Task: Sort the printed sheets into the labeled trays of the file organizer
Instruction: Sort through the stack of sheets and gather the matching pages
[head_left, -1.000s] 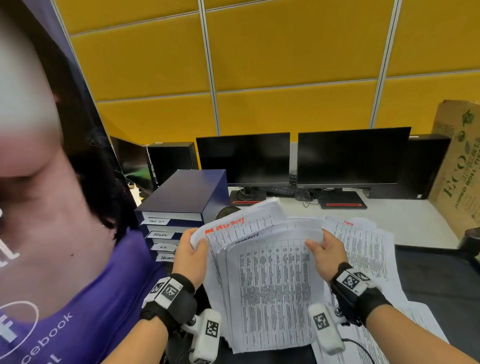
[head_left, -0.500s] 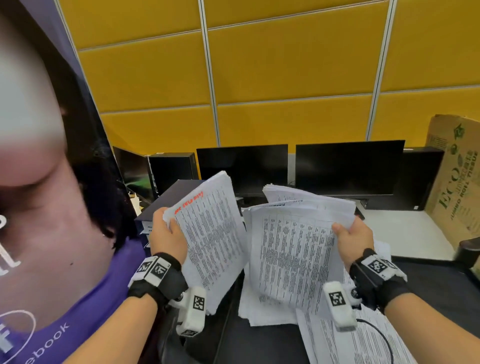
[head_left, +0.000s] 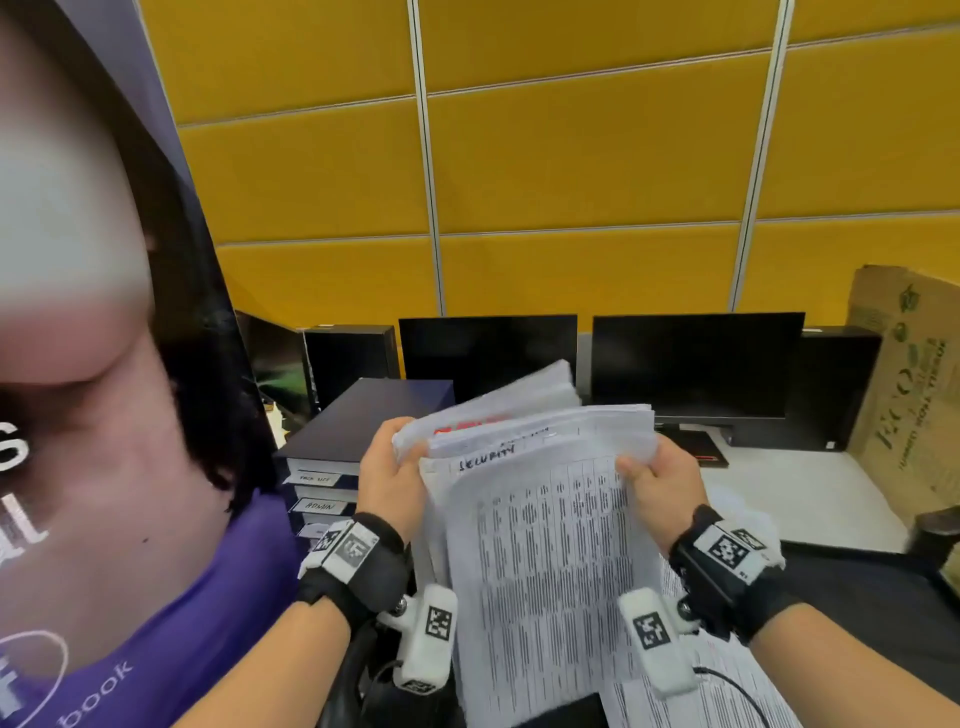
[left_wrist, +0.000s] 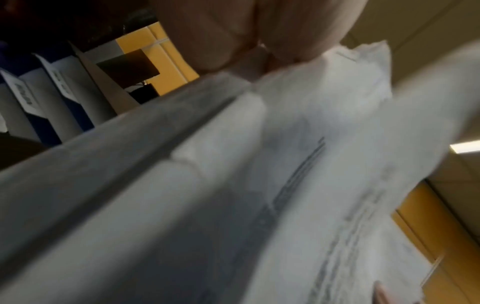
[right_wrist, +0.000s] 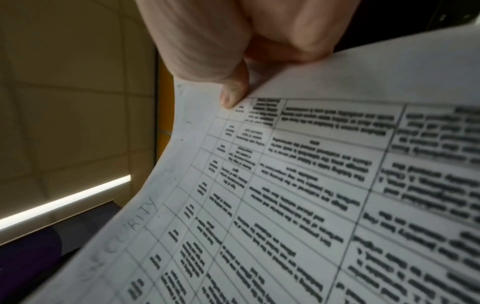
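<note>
Both hands hold one thick stack of printed sheets (head_left: 540, 545) upright in front of me. My left hand (head_left: 395, 467) grips its upper left corner, my right hand (head_left: 654, 478) pinches the upper right corner. The front sheet (right_wrist: 298, 195) is a printed table with "SECURITY" handwritten along its top; a sheet behind shows red writing. The dark blue file organizer (head_left: 358, 436) stands just left of the stack, with white labels (head_left: 318, 505) on its tray fronts. In the left wrist view the sheets (left_wrist: 233, 185) are blurred and the trays (left_wrist: 46, 107) show behind them.
Two dark monitors (head_left: 696, 364) and computer cases stand at the back of the white desk (head_left: 810, 493). A cardboard box (head_left: 904, 395) leans at the right. More printed sheets (head_left: 727, 696) lie on the dark surface below my right wrist. A large poster (head_left: 104, 415) fills the left.
The two separate bundles, one in each hand half a second ago, are now joined into one stack held by both hands, raised higher before me.
</note>
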